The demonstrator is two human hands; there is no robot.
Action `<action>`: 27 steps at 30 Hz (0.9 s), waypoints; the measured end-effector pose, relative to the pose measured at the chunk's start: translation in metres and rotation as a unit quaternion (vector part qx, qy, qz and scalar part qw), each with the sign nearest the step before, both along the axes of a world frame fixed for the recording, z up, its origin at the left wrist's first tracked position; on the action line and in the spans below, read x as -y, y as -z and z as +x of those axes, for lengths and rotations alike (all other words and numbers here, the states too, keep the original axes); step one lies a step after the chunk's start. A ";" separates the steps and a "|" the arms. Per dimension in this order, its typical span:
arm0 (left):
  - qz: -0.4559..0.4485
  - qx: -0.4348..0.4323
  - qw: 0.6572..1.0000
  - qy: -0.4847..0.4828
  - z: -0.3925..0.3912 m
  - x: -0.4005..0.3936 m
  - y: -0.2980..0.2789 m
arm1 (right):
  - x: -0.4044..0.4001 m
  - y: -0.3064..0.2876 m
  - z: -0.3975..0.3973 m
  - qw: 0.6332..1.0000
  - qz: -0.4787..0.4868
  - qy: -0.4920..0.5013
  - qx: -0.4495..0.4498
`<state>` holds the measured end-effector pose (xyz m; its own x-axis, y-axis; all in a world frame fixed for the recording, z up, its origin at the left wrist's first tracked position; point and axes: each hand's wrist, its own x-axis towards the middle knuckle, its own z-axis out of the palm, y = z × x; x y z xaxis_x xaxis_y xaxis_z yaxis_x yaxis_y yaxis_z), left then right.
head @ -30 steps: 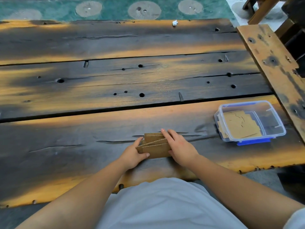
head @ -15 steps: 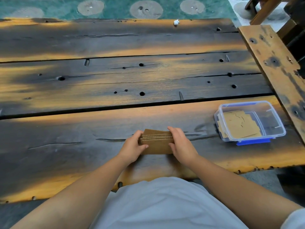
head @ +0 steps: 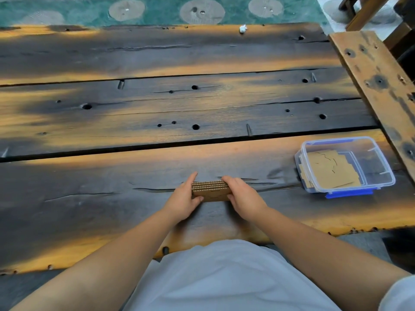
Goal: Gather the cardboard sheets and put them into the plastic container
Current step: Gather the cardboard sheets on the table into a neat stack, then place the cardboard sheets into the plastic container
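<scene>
A small stack of brown cardboard sheets (head: 211,191) stands on edge on the dark wooden table (head: 157,113), its corrugated top edges lined up. My left hand (head: 183,202) presses the stack's left end and my right hand (head: 243,197) presses its right end, so both hands hold it between them. To the right sits a clear plastic container (head: 379,162) with a blue clip at its front. Several flat cardboard sheets (head: 327,170) lie inside it, in the left part.
A raised wooden plank (head: 377,81) runs along the table's right side, just behind the container. A small white scrap (head: 243,29) lies at the far edge. Green patterned flooring (head: 166,10) lies beyond the table. My white shirt (head: 224,281) covers the near edge.
The loosely fanned sheets have been squared up into a neat upright stack. Both hands have shifted from on top of the sheets to their two ends.
</scene>
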<state>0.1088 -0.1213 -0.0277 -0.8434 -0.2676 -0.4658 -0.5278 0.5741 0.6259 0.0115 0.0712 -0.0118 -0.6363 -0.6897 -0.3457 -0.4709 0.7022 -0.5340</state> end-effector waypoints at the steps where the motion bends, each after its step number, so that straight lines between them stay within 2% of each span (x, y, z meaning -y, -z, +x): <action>1: 0.012 0.010 1.000 -0.004 -0.002 0.000 0.001 | 0.000 0.001 0.001 0.999 -0.001 0.026 0.019; 5: 0.026 0.015 0.999 0.017 -0.005 0.003 0.004 | 0.001 0.007 0.003 0.986 -0.004 0.150 0.075; 11: 0.004 0.007 1.000 0.016 0.003 -0.004 0.006 | -0.002 0.015 0.008 0.988 0.017 0.137 0.077; 17: -0.008 -0.012 1.000 -0.005 -0.003 0.000 0.004 | -0.002 0.010 0.001 0.994 0.042 0.099 0.007; 27: -0.009 0.042 0.999 0.017 -0.012 0.002 -0.006 | 0.001 0.011 -0.008 0.985 -0.008 0.144 0.099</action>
